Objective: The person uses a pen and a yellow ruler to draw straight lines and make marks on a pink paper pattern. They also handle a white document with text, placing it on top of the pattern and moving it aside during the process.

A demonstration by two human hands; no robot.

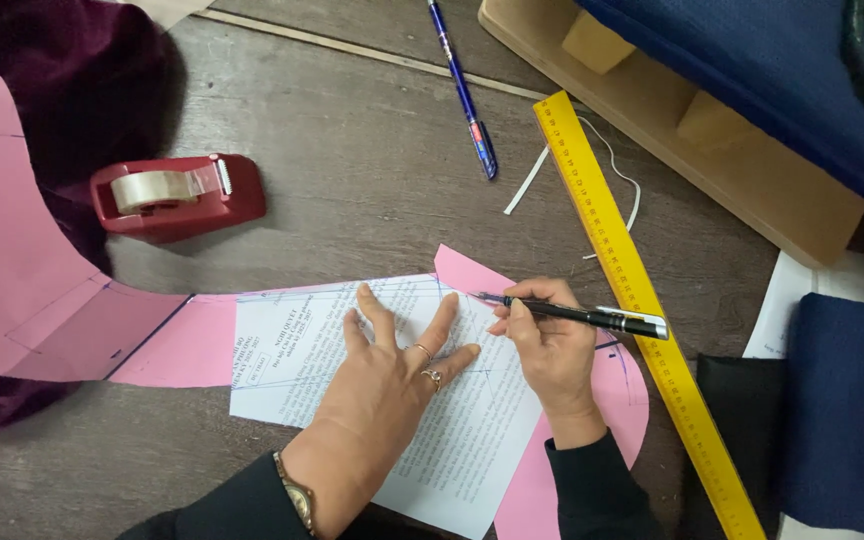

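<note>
Pressing flat on a printed white sheet (392,400), the left hand (392,365) spreads all its fingers wide and holds nothing, pinning the paper to the pink pattern piece (42,270) beneath it. The right hand (552,345) has its grip closed around a black pen (582,315), tip pointing left and touching down at the sheet's upper right corner, just where the pink card peeks out in a small point.

Thin blue lines already cross the white sheet and run along the pink edge, so I judge the marking well begun; the line under the pen tip looks unfinished, and nothing has been cut or taped that I can see.

On the wooden counter (372,160), a yellow ruler (642,300) lies diagonally just right of the pen hand, not in use. A red tape dispenser (177,195) sits well apart to the upper left, a blue pen (462,85) lies idle above, and 1 thin white strip (527,180) rests beside the ruler. Dark blue fabric (842,410) is folded at the right.
</note>
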